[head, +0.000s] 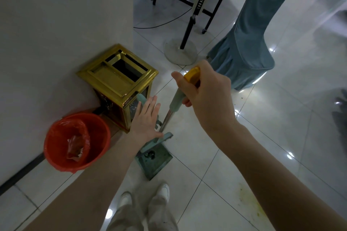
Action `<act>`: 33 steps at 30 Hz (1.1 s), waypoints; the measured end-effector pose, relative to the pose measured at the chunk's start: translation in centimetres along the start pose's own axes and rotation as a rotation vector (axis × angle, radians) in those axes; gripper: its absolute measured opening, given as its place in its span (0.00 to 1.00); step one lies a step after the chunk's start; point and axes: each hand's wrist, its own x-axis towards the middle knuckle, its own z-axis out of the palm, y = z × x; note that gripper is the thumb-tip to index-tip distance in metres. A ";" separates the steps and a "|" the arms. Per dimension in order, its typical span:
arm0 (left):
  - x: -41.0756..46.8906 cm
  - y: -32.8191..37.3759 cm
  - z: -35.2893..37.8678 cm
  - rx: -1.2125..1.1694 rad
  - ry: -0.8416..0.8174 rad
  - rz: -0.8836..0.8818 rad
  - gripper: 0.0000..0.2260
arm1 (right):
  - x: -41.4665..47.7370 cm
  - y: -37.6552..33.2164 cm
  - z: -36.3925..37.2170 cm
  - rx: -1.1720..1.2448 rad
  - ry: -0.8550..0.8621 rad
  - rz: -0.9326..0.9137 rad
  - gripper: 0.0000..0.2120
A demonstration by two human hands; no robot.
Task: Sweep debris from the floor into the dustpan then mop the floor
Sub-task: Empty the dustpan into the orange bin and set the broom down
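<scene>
The right hand grips a yellow-capped long handle. The left hand, fingers straight and spread, hovers just left of its shaft. The dustpan sits on the floor beneath the left hand.

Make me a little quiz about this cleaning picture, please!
1. True or false: the right hand grips a long handle with a yellow top.
2. What colour is the round bucket by the wall? A blue, B red, C green.
3. Fill in: the left hand, fingers straight, is ____ as it reaches near the teal dustpan.
Key: 1 true; 2 B; 3 open.
</scene>
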 end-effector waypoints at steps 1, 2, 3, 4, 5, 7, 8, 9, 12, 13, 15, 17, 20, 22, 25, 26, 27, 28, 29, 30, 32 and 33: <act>0.1 0.0 0.1 -0.005 0.002 -0.005 0.55 | 0.1 -0.1 -0.1 0.005 0.001 0.011 0.16; 0.1 0.0 0.1 -0.012 0.003 -0.013 0.55 | 0.0 -0.2 -0.2 0.013 0.003 0.018 0.17; 0.2 -0.1 0.1 -0.021 0.007 -0.021 0.55 | -0.1 -0.3 -0.3 0.019 0.002 0.022 0.18; 0.3 -0.1 0.1 -0.033 0.014 -0.029 0.55 | -0.4 -0.3 -0.3 0.021 -0.001 0.023 0.19; 0.3 -0.1 0.0 -0.047 0.020 -0.034 0.55 | -0.6 -0.4 -0.3 0.019 -0.006 0.023 0.19; 0.4 0.1 0.0 -0.075 0.026 -0.036 0.54 | -0.9 -0.5 -0.2 0.022 -0.006 0.032 0.20; 0.3 0.2 0.1 -0.089 0.034 -0.036 0.54 | -0.8 -0.5 -0.1 0.036 -0.002 0.043 0.21; 0.1 0.2 0.1 -0.101 0.045 -0.036 0.53 | -0.7 -0.6 -0.1 0.056 0.002 0.056 0.23; -0.2 -0.2 0.1 -0.116 0.084 -0.015 0.47 | -0.4 -0.4 0.1 0.099 0.003 0.073 0.27; -0.2 -0.4 0.1 -0.112 0.095 0.003 0.44 | -0.4 -0.3 0.2 0.098 -0.001 0.070 0.28; -0.2 -0.4 0.0 -0.094 0.100 0.049 0.40 | -0.5 -0.2 0.5 0.093 -0.015 0.065 0.29; -0.3 -0.1 0.1 -0.064 0.107 0.095 0.35 | -0.5 -0.2 0.9 0.109 -0.029 0.070 0.30; -0.6 0.2 0.5 -0.017 0.125 0.126 0.32 | -0.3 -0.3 1.2 0.095 -0.039 0.065 0.31; -0.8 0.2 0.7 0.007 0.128 0.146 0.30 | -0.2 -0.4 1.3 0.097 -0.034 0.076 0.29; -1.0 0.2 1.0 0.026 0.117 0.172 0.29 | -0.2 -0.2 1.4 0.072 -0.009 0.068 0.26; -1.0 0.2 1.1 0.018 0.117 0.179 0.28 | -0.2 -0.2 1.4 0.073 -0.006 0.076 0.26; -1.0 0.2 1.1 0.007 0.120 0.184 0.27 | -0.2 -0.1 1.4 0.083 -0.006 0.090 0.28; -0.9 0.2 1.1 0.000 0.127 0.189 0.27 | -0.2 -0.1 1.4 0.096 -0.006 0.105 0.30; -0.9 0.2 1.2 -0.004 0.138 0.194 0.26 | -0.2 -0.1 1.4 0.104 -0.005 0.115 0.31; -0.9 0.2 1.2 -0.004 0.153 0.198 0.25 | -0.1 -0.1 1.5 0.101 0.001 0.114 0.31; -1.1 0.0 1.2 -0.015 0.198 0.205 0.25 | -0.1 -0.2 1.8 0.074 0.024 0.081 0.28; -1.2 -0.1 1.2 -0.031 0.224 0.206 0.26 | 0.0 -0.3 2.0 0.065 0.032 0.061 0.26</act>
